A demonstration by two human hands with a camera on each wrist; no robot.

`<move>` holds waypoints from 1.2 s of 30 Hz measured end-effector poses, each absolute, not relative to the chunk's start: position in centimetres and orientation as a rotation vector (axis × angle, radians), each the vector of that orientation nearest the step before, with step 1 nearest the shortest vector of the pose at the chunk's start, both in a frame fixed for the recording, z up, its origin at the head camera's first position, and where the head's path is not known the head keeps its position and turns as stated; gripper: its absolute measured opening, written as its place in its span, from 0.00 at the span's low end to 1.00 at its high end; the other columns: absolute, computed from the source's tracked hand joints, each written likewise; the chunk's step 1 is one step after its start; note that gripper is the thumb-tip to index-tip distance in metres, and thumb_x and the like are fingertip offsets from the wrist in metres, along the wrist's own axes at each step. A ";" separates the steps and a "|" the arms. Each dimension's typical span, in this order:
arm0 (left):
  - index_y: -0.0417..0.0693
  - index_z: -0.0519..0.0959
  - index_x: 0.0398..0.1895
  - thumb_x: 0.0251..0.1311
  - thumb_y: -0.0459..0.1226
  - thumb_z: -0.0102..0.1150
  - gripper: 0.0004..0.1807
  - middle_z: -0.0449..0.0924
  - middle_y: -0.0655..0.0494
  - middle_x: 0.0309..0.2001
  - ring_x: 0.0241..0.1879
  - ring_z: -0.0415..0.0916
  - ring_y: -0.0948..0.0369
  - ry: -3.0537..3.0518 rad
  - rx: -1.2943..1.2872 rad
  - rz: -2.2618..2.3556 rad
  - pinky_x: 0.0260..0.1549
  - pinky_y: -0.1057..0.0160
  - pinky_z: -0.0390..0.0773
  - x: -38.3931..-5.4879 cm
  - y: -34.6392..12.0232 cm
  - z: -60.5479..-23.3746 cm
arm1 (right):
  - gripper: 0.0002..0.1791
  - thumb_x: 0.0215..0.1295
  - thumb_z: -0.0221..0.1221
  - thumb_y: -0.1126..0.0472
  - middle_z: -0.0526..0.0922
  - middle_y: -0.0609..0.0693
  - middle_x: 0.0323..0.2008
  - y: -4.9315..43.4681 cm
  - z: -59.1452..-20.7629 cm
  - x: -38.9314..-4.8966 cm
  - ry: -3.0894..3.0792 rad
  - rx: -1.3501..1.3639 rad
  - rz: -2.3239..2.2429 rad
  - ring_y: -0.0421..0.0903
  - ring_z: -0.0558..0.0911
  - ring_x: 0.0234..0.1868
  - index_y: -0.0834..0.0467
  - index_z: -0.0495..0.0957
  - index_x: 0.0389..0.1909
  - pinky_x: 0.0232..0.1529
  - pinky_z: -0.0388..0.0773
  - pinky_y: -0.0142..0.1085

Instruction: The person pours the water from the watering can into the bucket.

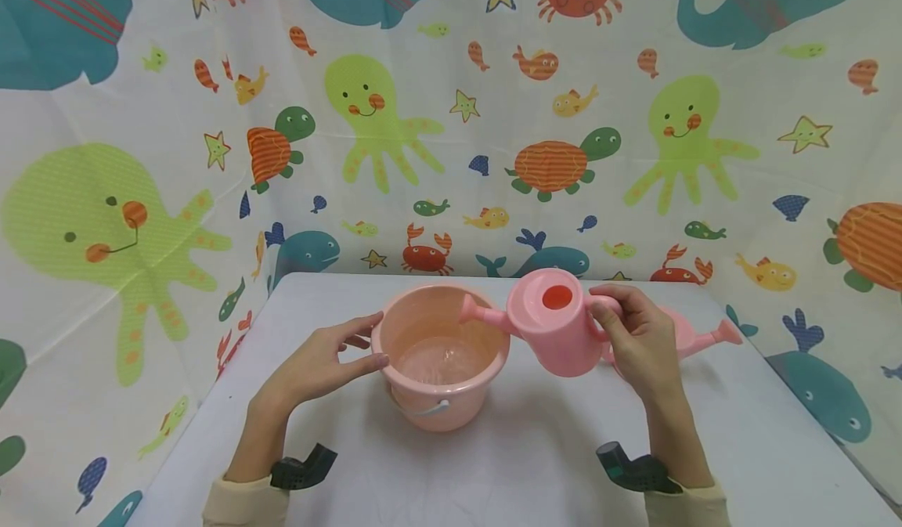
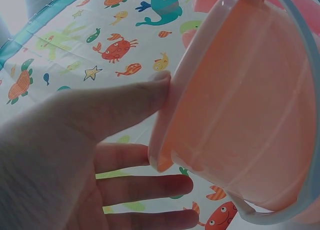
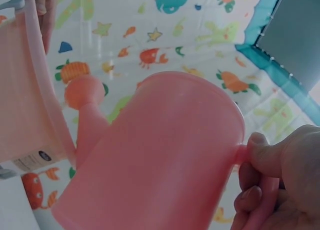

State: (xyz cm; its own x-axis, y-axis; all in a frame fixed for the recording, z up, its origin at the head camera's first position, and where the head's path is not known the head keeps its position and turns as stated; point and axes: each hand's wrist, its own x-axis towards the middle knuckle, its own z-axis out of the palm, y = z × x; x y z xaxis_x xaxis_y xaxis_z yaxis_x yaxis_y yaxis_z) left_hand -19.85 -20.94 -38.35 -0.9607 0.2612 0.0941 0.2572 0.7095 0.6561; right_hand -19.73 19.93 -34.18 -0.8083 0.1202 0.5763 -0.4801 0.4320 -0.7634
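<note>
A peach-pink bucket [image 1: 440,394] with a white handle [image 2: 245,210] stands upright on the table, with what looks like clear water inside. My left hand [image 1: 320,359] touches its left rim with the thumb and index finger, and the other fingers [image 2: 145,190] extend straight beside it. My right hand [image 1: 637,335] grips the handle of a pink watering can [image 1: 564,339], fingers curled round it. This can is raised off the table and leans left, its spout [image 1: 486,313] reaching over the bucket's right rim. Whether water flows from the spout cannot be made out.
Another pink item with a spout [image 1: 708,341], seemingly a second watering can, sits behind my right hand, partly hidden by it. The white table [image 1: 535,456] backs onto a curtain [image 1: 451,167] printed with sea animals. A dark device [image 1: 637,468] is strapped on each wrist.
</note>
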 end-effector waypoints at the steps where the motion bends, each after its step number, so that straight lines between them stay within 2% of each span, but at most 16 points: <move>1: 0.57 0.66 0.74 0.58 0.60 0.63 0.42 0.76 0.53 0.66 0.59 0.77 0.53 2.899 0.440 1.113 0.53 0.44 0.81 -19.8 -20.9 -38.3 | 0.14 0.68 0.63 0.62 0.82 0.30 0.38 19.9 -34.2 -19.7 -2.124 0.304 1.389 0.40 0.83 0.36 0.63 0.80 0.52 0.41 0.83 0.23; 9: 0.56 0.66 0.74 0.59 0.56 0.65 0.40 0.77 0.53 0.66 0.59 0.78 0.52 2.900 0.457 1.118 0.54 0.42 0.81 -20.0 -20.9 -38.5 | 0.14 0.67 0.63 0.64 0.82 0.29 0.39 19.9 -34.2 -19.7 -2.123 0.317 1.369 0.38 0.83 0.35 0.63 0.81 0.52 0.42 0.82 0.23; 36: 0.57 0.66 0.74 0.57 0.60 0.64 0.43 0.76 0.54 0.67 0.59 0.78 0.53 2.908 0.449 1.113 0.55 0.43 0.80 -19.9 -20.9 -38.5 | 0.13 0.67 0.63 0.64 0.81 0.26 0.38 19.9 -34.1 -19.7 -2.136 0.312 1.332 0.35 0.82 0.35 0.63 0.81 0.51 0.41 0.82 0.22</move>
